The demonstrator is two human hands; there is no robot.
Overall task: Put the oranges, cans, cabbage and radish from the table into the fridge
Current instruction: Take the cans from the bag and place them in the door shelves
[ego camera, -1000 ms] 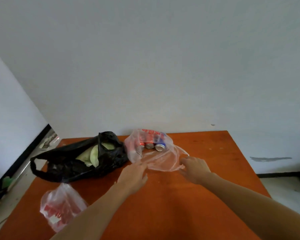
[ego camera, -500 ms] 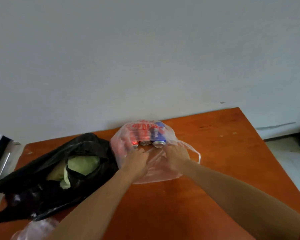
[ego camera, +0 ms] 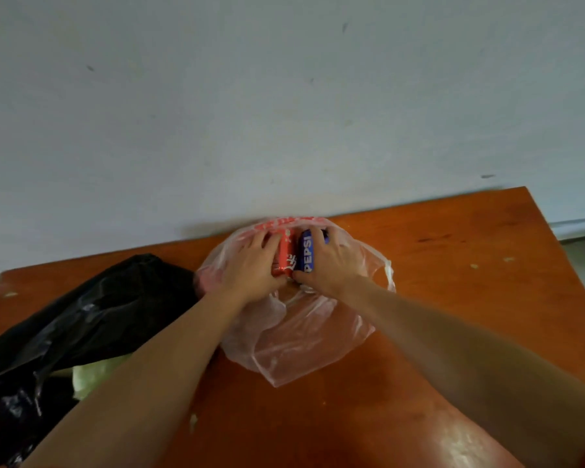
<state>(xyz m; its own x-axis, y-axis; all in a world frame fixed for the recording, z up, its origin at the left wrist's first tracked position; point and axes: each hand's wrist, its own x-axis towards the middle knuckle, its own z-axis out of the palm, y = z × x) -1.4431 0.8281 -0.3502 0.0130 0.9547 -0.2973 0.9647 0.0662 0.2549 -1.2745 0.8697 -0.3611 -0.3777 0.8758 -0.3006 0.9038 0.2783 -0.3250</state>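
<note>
A clear plastic bag (ego camera: 301, 342) with red print lies open on the orange table (ego camera: 453, 265) by the wall. Inside it, my left hand (ego camera: 250, 265) wraps a red can (ego camera: 284, 256) and my right hand (ego camera: 331, 261) wraps a blue Pepsi can (ego camera: 307, 253). The two cans lie side by side, touching. To the left, a black plastic bag (ego camera: 81, 319) holds a pale green cabbage (ego camera: 95, 373), partly showing beneath my left forearm. Oranges, radish and fridge are out of view.
A white wall runs right behind the table's far edge. The table's right edge (ego camera: 568, 265) drops to a light floor. Small scraps lie on the tabletop at the right and near the front.
Both hands have gone from the bag's opening into the bag and closed around the cans. The camera has moved closer and tilted down; the second small bag at front left has left the view.
</note>
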